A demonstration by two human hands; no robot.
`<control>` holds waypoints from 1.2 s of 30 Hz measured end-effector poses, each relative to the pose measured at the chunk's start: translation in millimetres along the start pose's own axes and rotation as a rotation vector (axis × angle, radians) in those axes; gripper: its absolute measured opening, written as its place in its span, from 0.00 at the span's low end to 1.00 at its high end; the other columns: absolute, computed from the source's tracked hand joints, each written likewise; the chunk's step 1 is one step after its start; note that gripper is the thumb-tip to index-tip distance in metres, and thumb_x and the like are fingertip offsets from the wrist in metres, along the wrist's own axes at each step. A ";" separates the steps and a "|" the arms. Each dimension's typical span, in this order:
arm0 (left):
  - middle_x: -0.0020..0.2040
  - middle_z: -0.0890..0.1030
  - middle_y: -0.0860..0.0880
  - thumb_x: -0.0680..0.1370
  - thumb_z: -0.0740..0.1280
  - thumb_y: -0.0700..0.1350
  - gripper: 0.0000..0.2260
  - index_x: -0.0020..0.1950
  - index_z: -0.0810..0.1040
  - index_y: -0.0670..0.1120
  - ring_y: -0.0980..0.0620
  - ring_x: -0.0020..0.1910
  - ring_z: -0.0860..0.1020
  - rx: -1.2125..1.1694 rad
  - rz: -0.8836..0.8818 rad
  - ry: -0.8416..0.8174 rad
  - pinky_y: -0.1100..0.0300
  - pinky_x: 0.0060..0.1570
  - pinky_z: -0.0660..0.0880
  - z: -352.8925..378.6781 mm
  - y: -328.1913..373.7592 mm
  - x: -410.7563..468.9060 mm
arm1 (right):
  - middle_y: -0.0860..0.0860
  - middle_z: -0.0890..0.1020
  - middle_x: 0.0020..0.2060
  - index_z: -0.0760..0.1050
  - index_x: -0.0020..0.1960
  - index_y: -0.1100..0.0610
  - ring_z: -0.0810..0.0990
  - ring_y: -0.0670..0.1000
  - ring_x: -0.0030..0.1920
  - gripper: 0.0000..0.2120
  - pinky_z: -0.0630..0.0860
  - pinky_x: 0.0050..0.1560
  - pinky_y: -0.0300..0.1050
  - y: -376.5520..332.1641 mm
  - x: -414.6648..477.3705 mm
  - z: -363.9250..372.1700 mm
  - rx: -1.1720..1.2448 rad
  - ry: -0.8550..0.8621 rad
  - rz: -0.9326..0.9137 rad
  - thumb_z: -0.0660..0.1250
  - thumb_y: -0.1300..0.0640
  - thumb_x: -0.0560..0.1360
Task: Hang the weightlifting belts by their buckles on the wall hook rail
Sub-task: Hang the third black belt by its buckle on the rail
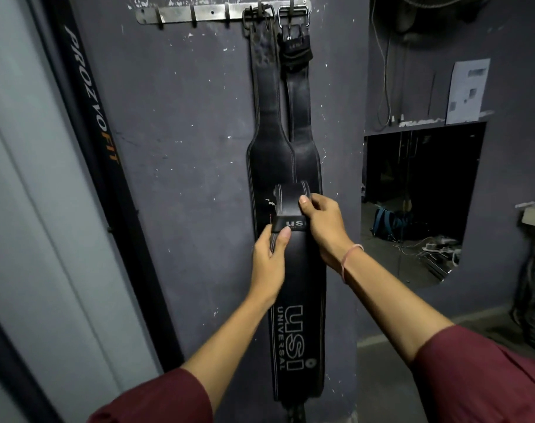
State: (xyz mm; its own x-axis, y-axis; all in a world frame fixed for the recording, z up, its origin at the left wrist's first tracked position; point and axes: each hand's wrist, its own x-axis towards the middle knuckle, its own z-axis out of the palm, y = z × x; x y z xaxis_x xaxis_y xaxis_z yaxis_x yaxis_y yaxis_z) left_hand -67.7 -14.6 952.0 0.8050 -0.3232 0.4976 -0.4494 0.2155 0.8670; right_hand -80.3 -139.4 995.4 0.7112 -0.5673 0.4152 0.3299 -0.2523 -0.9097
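A metal hook rail is fixed high on the dark wall. Two black weightlifting belts hang from its right hooks by their buckles: a worn one on the left and one with a bright steel buckle on the right. I hold a third black belt, printed "USI UNIVERSAL", in front of them. My left hand grips its left edge, thumb on the small "USI" loop. My right hand pinches the belt's folded-over strap end.
A black post marked "PROZVOFIT" leans along the left beside a pale panel. A wall opening on the right shows a dark room with a bag and cables. Three rail hooks at the left carry nothing. A paper sheet is stuck above the opening.
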 end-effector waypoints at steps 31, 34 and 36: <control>0.47 0.84 0.47 0.81 0.64 0.55 0.18 0.54 0.81 0.41 0.52 0.48 0.81 -0.025 0.117 0.155 0.50 0.55 0.77 6.5 52.9 26.1 | 0.52 0.86 0.56 0.78 0.61 0.55 0.83 0.59 0.60 0.11 0.80 0.58 0.48 78.8 -146.6 -42.5 0.233 -0.266 0.162 0.66 0.61 0.80; 0.54 0.84 0.41 0.77 0.64 0.61 0.24 0.56 0.80 0.41 0.45 0.55 0.82 -0.036 0.115 0.140 0.40 0.62 0.76 5.9 61.5 28.3 | 0.52 0.86 0.54 0.78 0.61 0.57 0.85 0.54 0.55 0.11 0.81 0.55 0.45 51.0 -129.3 -36.5 0.260 -0.213 0.102 0.67 0.63 0.79; 0.52 0.85 0.41 0.78 0.64 0.60 0.21 0.54 0.80 0.42 0.43 0.54 0.82 -0.049 0.126 0.105 0.37 0.61 0.75 5.6 63.2 29.4 | 0.54 0.86 0.56 0.76 0.63 0.60 0.85 0.52 0.55 0.15 0.81 0.56 0.46 11.3 -105.8 -30.6 0.286 -0.188 0.002 0.68 0.66 0.78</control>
State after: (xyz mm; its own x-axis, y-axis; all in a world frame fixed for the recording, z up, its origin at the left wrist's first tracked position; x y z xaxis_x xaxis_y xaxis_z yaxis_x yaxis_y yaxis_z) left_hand -74.6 -15.7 1021.6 0.7806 -0.1930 0.5945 -0.5321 0.2936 0.7941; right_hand -170.9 -106.2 940.9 0.8052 -0.4062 0.4320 0.4704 -0.0059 -0.8824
